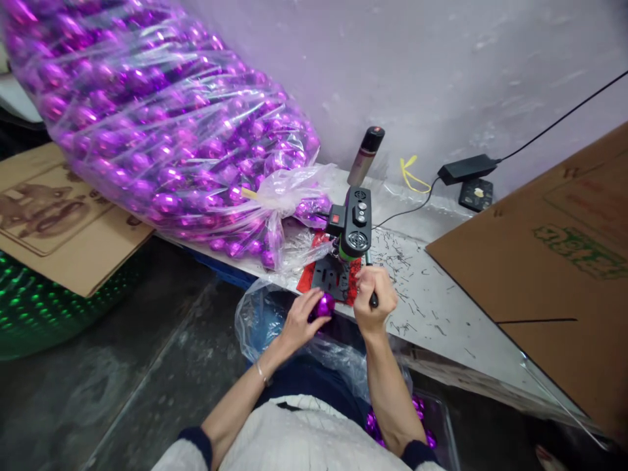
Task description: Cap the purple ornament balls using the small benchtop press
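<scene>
My left hand [301, 319] is closed around a shiny purple ball [324, 305], held at the front edge of a small black bench press [354, 229]. My right hand [373, 297] is wrapped round the press's black lever handle, just right of the ball. The press stands on a black base plate [331, 275] over a red sheet at the table's edge. A large clear plastic bag [161, 124] stuffed with purple balls lies on the table to the left of the press.
A cardboard box [564, 275] leans at the right, another flat cardboard [63, 216] at the left. A spray can [366, 156], a power adapter [466, 169] with cable and scattered metal bits lie on the table. A plastic bag [265, 320] sits in my lap; purple balls [422, 425] fill a bin below.
</scene>
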A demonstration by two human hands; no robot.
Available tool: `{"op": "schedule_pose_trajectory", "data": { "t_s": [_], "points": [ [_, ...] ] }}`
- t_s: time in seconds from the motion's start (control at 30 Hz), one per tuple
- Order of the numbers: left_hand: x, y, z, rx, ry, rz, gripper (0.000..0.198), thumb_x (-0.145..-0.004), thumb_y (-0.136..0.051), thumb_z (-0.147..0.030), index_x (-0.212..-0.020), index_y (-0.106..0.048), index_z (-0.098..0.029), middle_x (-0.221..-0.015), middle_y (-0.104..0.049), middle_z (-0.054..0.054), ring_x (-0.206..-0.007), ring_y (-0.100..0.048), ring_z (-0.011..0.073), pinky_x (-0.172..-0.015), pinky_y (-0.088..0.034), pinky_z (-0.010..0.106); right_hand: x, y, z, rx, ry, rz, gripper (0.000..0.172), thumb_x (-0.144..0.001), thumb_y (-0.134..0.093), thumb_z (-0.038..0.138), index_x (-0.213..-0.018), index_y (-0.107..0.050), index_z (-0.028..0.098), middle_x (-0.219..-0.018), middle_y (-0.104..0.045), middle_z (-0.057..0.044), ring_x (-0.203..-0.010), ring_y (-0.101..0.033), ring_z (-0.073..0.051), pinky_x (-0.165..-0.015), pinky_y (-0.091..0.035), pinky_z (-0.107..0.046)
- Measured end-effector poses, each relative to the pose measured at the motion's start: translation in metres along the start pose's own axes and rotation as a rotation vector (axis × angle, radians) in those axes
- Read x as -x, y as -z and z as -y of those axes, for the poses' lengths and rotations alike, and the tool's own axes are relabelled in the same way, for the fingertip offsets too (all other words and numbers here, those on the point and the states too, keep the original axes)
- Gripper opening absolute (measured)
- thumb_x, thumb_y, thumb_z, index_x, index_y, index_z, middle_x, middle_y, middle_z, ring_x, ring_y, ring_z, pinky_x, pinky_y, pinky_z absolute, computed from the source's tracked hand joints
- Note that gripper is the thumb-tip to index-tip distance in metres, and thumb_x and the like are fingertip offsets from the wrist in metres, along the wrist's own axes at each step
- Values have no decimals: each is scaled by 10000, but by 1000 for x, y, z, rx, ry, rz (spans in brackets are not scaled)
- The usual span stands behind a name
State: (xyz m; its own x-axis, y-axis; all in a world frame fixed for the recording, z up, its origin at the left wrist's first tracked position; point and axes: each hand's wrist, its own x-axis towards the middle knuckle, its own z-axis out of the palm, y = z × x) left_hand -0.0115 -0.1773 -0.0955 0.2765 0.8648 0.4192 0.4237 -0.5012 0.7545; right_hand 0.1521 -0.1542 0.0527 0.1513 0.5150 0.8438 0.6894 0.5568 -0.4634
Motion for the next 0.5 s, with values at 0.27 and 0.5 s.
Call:
{"op": "schedule_pose_trajectory", "data": {
  "t_s": [0.27, 0.5],
  "points": [
    [-42, 18, 14, -81, -35, -45, 363, -986, -598, -456, -1259, -703, -242, -1243, -741, 134, -1194, -705, 278, -1056, -572, 474, 16, -5, -5, -15, 12, -18, 247, -934, -471, 70, -759, -544, 228, -714, -614, 3, -670, -601, -145, -638, -467, -295],
    [-220, 39, 43, -182, 490, -182, 400, -958, -591, -278, -1293, -636, -64, -1400, -633, 263, -1383, -566, 361, -1174, -419, 508, 16, -7, -3, -3, 17, -32, 250, -930, -472, 76, -744, -538, 229, -701, -610, 5, -674, -608, -149, -632, -465, -295]
  ]
}}
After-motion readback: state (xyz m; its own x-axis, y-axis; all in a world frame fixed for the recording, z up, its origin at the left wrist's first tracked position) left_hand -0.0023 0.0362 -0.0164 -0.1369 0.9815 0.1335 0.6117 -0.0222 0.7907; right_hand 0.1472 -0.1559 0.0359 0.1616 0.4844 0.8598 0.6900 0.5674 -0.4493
